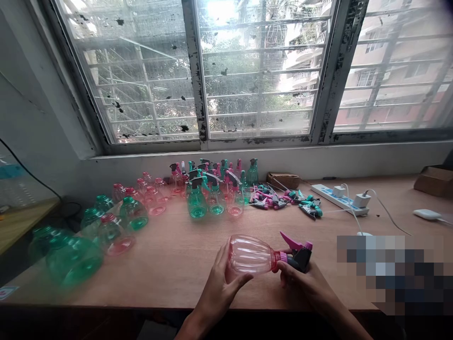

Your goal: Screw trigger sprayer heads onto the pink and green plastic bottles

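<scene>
A clear pink spray bottle (250, 255) lies sideways in the air above the table's front part, its base to the left. My left hand (226, 278) is wrapped round the bottle's body near the base. At the neck, my right hand (297, 278) grips the black and pink spray head (300, 256), fingers at the pink collar. The head sits on the bottle's mouth; how tightly it is screwed on I cannot tell. Behind the hands lies a pile of loose pink and green spray heads (269, 196).
Green and pink bottles without heads (133, 212) stand along the left side. Several bottles with heads (197, 200) are grouped at the back middle. To the right are a white power strip (339, 200) with plugged chargers, a white mouse-like object (427, 215) and a cardboard box (434, 182).
</scene>
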{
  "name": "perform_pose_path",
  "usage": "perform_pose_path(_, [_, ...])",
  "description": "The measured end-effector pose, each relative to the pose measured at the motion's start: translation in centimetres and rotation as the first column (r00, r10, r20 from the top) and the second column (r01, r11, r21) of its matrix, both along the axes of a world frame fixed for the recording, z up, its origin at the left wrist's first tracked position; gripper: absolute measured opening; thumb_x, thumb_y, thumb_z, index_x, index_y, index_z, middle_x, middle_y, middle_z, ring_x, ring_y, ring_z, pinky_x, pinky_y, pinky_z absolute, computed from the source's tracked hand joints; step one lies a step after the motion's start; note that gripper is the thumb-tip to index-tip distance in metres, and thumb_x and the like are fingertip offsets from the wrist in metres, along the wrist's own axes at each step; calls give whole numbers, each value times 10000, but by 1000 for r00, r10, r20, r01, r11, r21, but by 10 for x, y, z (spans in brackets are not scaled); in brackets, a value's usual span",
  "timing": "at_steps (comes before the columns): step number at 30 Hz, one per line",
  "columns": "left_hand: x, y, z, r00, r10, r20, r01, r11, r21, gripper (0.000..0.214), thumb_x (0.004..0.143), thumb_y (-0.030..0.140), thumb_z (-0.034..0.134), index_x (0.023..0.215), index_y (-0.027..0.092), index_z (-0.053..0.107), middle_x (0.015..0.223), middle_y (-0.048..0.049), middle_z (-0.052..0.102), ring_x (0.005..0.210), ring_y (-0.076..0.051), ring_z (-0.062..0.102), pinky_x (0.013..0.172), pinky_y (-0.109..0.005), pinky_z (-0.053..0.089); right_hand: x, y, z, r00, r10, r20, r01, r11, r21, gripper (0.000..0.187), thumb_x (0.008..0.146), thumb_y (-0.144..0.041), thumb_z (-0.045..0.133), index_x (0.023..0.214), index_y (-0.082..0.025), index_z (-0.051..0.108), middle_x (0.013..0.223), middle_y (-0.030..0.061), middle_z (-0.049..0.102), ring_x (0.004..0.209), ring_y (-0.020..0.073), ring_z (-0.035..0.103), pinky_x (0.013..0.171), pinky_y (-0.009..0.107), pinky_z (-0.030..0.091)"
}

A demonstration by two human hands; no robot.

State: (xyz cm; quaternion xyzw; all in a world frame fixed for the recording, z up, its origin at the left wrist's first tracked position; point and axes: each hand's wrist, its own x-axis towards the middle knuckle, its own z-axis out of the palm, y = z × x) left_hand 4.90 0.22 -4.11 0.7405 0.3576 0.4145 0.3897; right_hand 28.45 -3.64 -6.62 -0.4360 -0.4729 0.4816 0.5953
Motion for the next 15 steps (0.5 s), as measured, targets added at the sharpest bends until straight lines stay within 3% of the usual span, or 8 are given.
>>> perform_pose_path(3, [-1,1,-4,1000,26,-4,-25,999,21,775,878,346,715,1535,313,306,1588,-76,383,1477,-300,311,1222,-475,223,0,0,0,1000,-13,-21,13,1000,-2,361,821,-462,773,982,-161,656,682,25,725,487,146,606,485,257,407])
perform_pose_path(6, [-1,0,-6,999,-10,46,13,999,-46,892,834,323,763,1555,321,236,1608,-72,348,1477,-301,311,1221,-476,227,1,0,-1,999,-27,-28,27,1000,-3,362,822,-463,770,993,-169,647,691,29,735,489,147,605,492,260,412])
perform_pose_path(10, [-2,0,-3,988,-14,153,36,989,-140,901,769,369,817,1521,244,336,1519,-132,452,1409,-342,412,1173,-468,326,1,-2,1,1000,10,6,-10,1000,1,406,798,-471,791,1016,-154,662,571,-2,682,488,158,593,493,263,409])
perform_pose_path(15, [-1,4,-9,994,32,102,-20,993,-119,991,597,341,935,1445,238,432,1383,-127,542,1303,-346,516,1120,-452,401,0,-3,4,1000,-12,-10,11,1000,-7,403,805,-467,787,1012,-148,656,600,7,698,479,148,596,478,247,407])
